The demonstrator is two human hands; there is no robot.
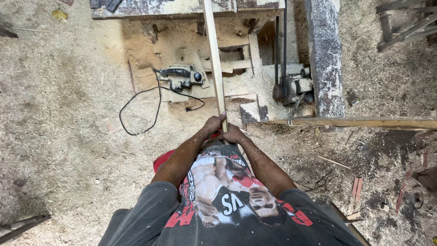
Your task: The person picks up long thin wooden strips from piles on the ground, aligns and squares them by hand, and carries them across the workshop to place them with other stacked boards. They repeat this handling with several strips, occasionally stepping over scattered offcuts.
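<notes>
A: Pale wood, that long thin strip (pixel 214 54). Both hands grip its near end, the left hand (pixel 212 124) and the right hand (pixel 233 134) pressed side by side, fingers wrapped around it

B: Where does the strip run from there?

A: Away from the hands, up over the sawdust pile and across the edge of the workbench (pixel 182 9) at the top. Its far end is cut off by the frame. The near end is hidden under the 2 hands, so I cannot tell where it stops

B: What lies beside the strip?

A: Left of the strip, a dark electric hand planer (pixel 182 76) sits on the sawdust, half dusted over, with its black cord (pixel 136 109) looping further left. Right of the strip, a small motor (pixel 291 89) with a belt (pixel 280 45) running up from it; the top of the belt goes behind the bench and is lost

B: And beyond the motor?

A: Further right of the strip, a thick grey beam (pixel 325 59) stands lengthwise, and a long wooden batten (pixel 364 122) lies crosswise at its foot, running off the right edge. Dark frames in the upper right corner are cut off and hard to make out

B: Anything near the hands?

A: A red object (pixel 164 159) just below the left forearm, mostly hidden by the arm and shirt; I cannot say what it is. Sawdust (pixel 59 114) covers the ground all around the strip
</notes>
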